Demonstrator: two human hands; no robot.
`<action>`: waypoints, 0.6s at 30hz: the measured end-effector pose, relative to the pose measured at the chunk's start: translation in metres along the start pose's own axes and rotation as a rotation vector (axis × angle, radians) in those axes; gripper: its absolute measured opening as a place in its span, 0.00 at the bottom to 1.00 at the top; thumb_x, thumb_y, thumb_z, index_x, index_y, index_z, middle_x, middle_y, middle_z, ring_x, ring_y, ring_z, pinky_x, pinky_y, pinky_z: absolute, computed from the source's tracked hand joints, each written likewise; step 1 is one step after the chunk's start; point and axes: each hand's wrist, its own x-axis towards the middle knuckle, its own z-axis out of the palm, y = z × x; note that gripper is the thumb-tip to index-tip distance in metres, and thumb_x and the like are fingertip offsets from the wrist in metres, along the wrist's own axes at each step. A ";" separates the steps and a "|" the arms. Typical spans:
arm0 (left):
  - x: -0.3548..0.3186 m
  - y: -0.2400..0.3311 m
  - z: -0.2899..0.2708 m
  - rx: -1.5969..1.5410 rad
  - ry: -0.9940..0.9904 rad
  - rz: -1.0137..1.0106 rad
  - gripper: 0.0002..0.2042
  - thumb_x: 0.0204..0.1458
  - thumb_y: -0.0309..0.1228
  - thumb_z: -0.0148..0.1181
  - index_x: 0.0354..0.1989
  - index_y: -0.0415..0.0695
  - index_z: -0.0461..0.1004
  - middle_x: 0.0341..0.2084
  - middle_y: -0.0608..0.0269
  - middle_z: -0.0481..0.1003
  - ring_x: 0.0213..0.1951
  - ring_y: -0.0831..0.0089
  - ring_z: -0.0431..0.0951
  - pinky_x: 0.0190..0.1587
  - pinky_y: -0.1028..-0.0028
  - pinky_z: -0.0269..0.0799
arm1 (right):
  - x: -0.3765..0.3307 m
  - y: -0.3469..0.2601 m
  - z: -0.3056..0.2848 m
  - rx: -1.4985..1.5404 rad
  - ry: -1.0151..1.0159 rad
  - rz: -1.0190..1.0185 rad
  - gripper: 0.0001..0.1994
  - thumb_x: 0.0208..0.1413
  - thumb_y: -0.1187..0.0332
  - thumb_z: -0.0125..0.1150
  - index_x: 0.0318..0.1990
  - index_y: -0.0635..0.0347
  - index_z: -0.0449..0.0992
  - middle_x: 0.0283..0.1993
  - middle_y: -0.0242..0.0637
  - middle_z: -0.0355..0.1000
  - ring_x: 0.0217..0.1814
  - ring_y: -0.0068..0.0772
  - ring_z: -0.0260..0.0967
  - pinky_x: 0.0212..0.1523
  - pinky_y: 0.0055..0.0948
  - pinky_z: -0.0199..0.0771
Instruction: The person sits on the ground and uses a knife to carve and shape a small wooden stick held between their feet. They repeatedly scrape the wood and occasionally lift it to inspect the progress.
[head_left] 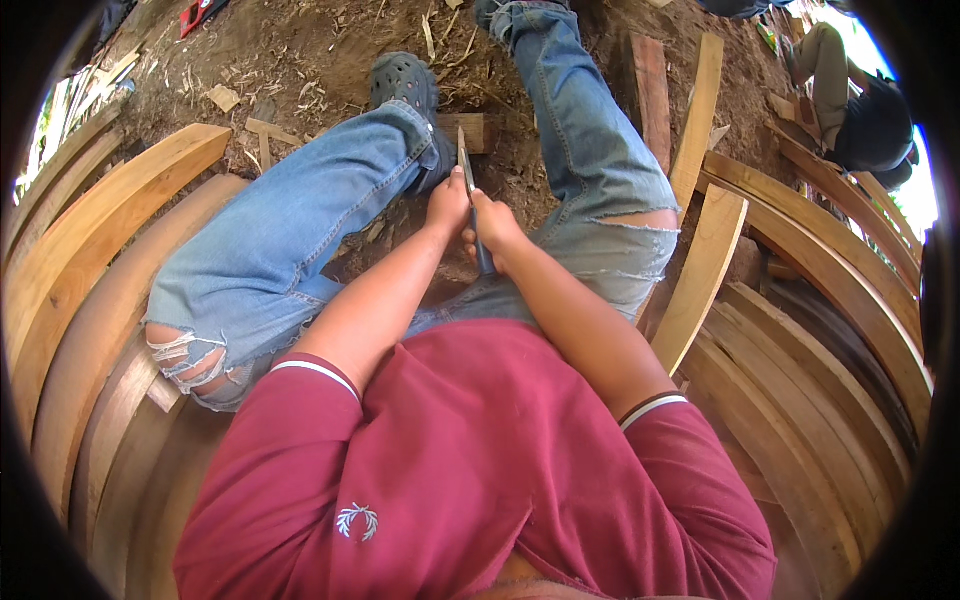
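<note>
Between my legs I have a slim knife-like tool (pixel 466 166), its pointed end facing away from me and its dark blue handle end towards my body. My right hand (pixel 495 224) is closed around the handle, with the thumb forward along it. My left hand (pixel 448 206) is closed against the left side of the tool, close to the blade; its fingers are mostly hidden, so I cannot tell what they grip. A short wood block (pixel 472 133) lies on the ground just beyond the tip, beside my left shoe (pixel 404 84).
Curved wooden pieces (pixel 100 245) are stacked at left, and more curved boards (pixel 810 260) at right. A pale plank (pixel 703 270) stands by my right knee. Wood chips litter the dirt ground (pixel 320 55). Another person (pixel 850 110) is at the far right. Something red (pixel 197 16) lies far left.
</note>
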 end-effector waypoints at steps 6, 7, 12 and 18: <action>-0.003 0.004 0.002 0.011 0.019 -0.025 0.30 0.67 0.52 0.37 0.36 0.36 0.77 0.33 0.44 0.79 0.39 0.49 0.78 0.46 0.58 0.69 | -0.006 0.007 -0.003 0.064 -0.047 0.007 0.19 0.69 0.46 0.38 0.36 0.52 0.62 0.17 0.33 0.61 0.13 0.30 0.57 0.14 0.32 0.60; 0.000 -0.001 0.004 -0.008 0.015 -0.032 0.30 0.67 0.52 0.37 0.36 0.36 0.77 0.33 0.44 0.79 0.39 0.50 0.78 0.46 0.58 0.69 | -0.002 0.005 -0.002 0.043 -0.031 -0.001 0.20 0.69 0.46 0.39 0.36 0.52 0.62 0.17 0.33 0.61 0.13 0.30 0.57 0.15 0.32 0.60; 0.004 -0.008 0.005 0.042 0.013 -0.040 0.30 0.66 0.52 0.38 0.37 0.36 0.77 0.34 0.46 0.79 0.39 0.53 0.78 0.47 0.59 0.69 | -0.004 0.010 -0.003 0.052 -0.041 0.002 0.21 0.69 0.45 0.39 0.34 0.53 0.63 0.17 0.33 0.61 0.12 0.29 0.57 0.15 0.32 0.61; 0.005 -0.012 0.005 -0.043 -0.016 -0.051 0.30 0.66 0.53 0.38 0.36 0.36 0.77 0.32 0.46 0.79 0.38 0.53 0.78 0.46 0.59 0.69 | 0.002 0.006 -0.001 0.042 -0.023 -0.022 0.21 0.69 0.44 0.39 0.34 0.52 0.62 0.17 0.32 0.61 0.13 0.30 0.57 0.15 0.31 0.61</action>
